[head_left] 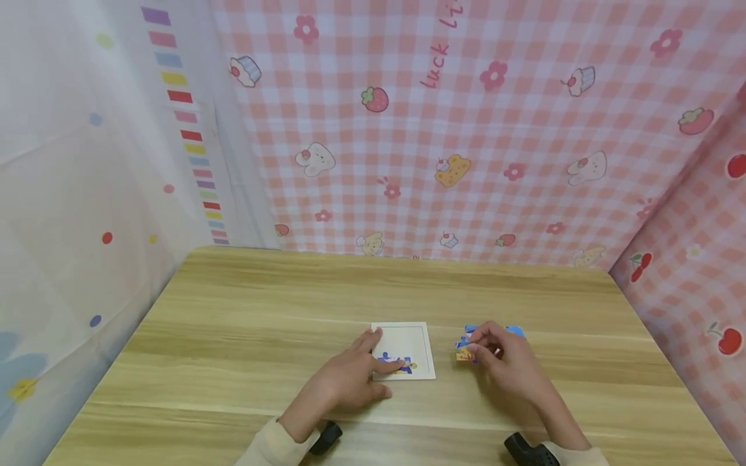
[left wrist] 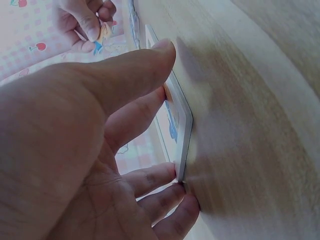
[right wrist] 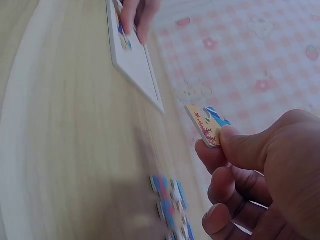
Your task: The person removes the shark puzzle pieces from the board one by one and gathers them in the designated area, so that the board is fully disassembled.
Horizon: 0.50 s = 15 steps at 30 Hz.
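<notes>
Left hand (head_left: 355,372) lies spread, grip wide, fingers on white tray (head_left: 405,338) on the tabletop (head_left: 245,310); index on laid pieces (head_left: 409,371), presumably steadying them; right hand (head_left: 509,362) narrow, thumb and finger pinching a puzzle piece (right wrist: 206,125) by one end, right of tray, likely to leave its notched side free; loose pieces (right wrist: 169,200) lie below, conveniently near.
</notes>
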### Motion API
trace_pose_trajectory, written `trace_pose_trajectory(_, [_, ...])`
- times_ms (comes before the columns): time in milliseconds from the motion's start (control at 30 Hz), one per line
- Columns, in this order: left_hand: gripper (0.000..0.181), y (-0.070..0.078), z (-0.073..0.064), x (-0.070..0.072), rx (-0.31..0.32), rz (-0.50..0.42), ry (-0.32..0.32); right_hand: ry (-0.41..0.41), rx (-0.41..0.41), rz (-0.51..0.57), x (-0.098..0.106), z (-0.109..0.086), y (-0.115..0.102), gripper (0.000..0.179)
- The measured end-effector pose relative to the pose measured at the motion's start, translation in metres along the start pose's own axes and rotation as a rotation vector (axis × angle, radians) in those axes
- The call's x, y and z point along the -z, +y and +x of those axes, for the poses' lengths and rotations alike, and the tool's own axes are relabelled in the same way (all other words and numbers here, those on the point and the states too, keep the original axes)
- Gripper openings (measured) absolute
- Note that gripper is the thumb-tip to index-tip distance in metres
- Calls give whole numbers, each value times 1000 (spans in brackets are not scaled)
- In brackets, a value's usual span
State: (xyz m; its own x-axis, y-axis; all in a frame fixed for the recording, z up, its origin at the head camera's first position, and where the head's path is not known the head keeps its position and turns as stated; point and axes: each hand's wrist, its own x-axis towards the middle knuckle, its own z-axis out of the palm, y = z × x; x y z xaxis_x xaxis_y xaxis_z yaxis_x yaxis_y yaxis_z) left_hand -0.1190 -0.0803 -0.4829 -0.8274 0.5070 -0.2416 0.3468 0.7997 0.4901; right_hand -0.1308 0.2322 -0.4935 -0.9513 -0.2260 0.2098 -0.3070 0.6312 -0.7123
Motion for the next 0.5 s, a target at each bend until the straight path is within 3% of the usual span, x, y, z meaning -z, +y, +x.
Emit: trace_pose_trajectory(500, [50, 0, 0, 0, -2, 9, 4, 92, -91, -95, 46, -32, 34, 5])
